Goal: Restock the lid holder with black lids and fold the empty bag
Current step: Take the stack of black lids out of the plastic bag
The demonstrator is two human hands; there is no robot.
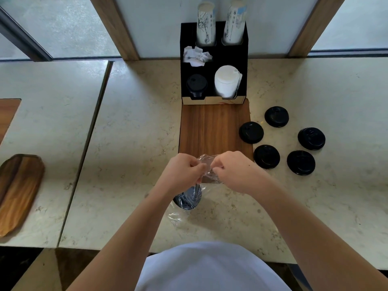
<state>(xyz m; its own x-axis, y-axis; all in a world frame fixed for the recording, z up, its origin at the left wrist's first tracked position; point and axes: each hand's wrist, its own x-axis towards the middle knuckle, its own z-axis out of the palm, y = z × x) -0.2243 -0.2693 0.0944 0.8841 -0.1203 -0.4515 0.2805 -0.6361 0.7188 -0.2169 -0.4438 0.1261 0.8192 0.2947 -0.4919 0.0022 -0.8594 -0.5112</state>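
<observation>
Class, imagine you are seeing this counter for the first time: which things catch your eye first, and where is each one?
Both hands, left hand and right hand, pinch the top of a clear plastic bag at the centre, a stack of black lids hanging inside it. Five loose black lids lie on the marble counter to the right, beside the wooden board before the black holder.

café counter: cup-and-lid organizer
</observation>
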